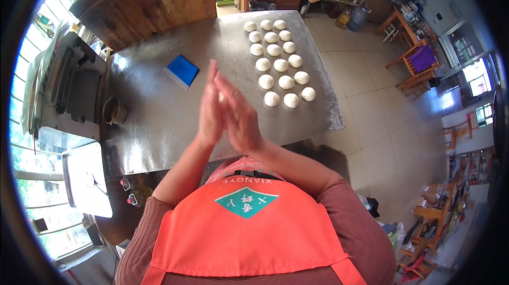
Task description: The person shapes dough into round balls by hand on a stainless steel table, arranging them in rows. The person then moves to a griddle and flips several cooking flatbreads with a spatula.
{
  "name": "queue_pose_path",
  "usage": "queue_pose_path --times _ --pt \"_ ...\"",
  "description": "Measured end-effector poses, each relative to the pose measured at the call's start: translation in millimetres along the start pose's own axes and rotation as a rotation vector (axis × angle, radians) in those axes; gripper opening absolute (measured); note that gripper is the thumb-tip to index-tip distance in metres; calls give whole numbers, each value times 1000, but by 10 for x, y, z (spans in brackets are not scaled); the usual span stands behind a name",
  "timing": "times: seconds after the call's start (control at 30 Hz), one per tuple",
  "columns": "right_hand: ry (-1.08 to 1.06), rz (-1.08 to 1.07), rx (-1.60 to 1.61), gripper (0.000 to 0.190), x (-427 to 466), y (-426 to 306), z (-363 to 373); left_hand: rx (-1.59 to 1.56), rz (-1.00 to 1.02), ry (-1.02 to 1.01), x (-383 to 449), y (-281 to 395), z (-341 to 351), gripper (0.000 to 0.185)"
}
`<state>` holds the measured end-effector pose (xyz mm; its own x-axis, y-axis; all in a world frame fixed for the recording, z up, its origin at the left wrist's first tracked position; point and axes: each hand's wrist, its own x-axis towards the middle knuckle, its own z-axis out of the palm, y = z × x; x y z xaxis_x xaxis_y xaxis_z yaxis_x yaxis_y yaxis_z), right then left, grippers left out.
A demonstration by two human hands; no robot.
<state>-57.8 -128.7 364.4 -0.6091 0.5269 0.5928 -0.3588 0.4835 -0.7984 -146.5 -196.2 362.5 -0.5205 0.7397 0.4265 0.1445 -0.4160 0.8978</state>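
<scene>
My left hand (210, 114) and my right hand (240, 114) are pressed palm to palm above the metal worktop (175, 126), fingers pointing away from me. A small piece of pale dough (221, 96) shows between the palms; most of it is hidden. To the right of my hands, round white dough balls (280, 65) sit in three columns on the worktop. A blue dough scraper (183, 69) with a metal edge lies flat, left of my fingertips and apart from them.
A metal pot (115, 111) with a utensil inside stands at the worktop's left edge. Beyond the far left side rises a wooden panel (147, 3). Bottles with red caps (132, 199) are below the near left edge. Wooden chairs (417, 62) stand across the tiled floor.
</scene>
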Motion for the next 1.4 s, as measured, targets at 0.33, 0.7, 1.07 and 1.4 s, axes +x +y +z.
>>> queue_pose_path --times 0.33,0.7,1.07,1.4 --pt "-142 426 314 80 217 -136 -56 387 211 -204 1 225 23 99" --pt "86 601 480 67 -146 274 270 483 -19 261 -105 212 33 28" --pt "64 511 -28 48 -399 553 206 750 -40 161 -396 -280 -177 60" --pt "-331 660 -660 48 -1267 1858 86 776 -665 -215 -1449 -1235 22 26"
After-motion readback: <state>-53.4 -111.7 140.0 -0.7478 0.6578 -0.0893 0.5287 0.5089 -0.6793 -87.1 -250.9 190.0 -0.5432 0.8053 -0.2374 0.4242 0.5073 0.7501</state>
